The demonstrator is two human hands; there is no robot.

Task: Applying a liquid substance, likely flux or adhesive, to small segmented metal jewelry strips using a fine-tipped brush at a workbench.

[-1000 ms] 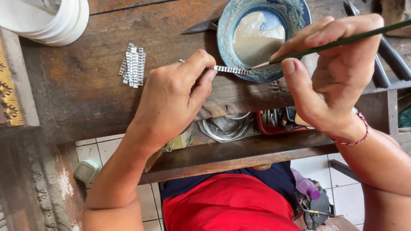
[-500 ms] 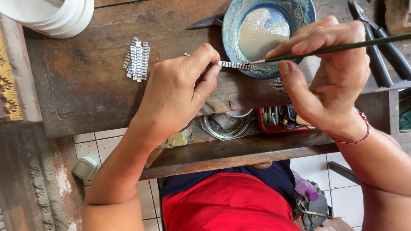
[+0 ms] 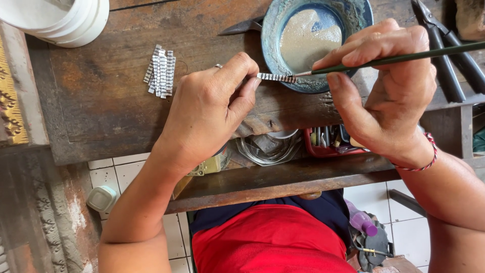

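Note:
My left hand (image 3: 212, 108) pinches one end of a small ridged silver strip (image 3: 277, 77) and holds it level above the wooden bench (image 3: 101, 111). My right hand (image 3: 389, 88) grips a thin green-handled brush (image 3: 404, 58), its tip touching the strip's right end. Just behind the strip stands a blue-green bowl (image 3: 275, 30) with pale milky liquid in it. A small pile of similar silver strips (image 3: 160, 71) lies on the bench to the left of my left hand.
Stacked white bowls (image 3: 65, 17) sit at the top left. Black pliers (image 3: 447, 50) lie at the right, a dark blade (image 3: 240, 26) beside the bowl. A lower shelf holds wire coils (image 3: 268, 149) and a red tray of tools (image 3: 328, 144). Carved wood (image 3: 15, 101) borders the left.
Both hands and the strip have shifted slightly toward the bowl's near rim; the brush tip stays on the strip's right end. The grips are unchanged.

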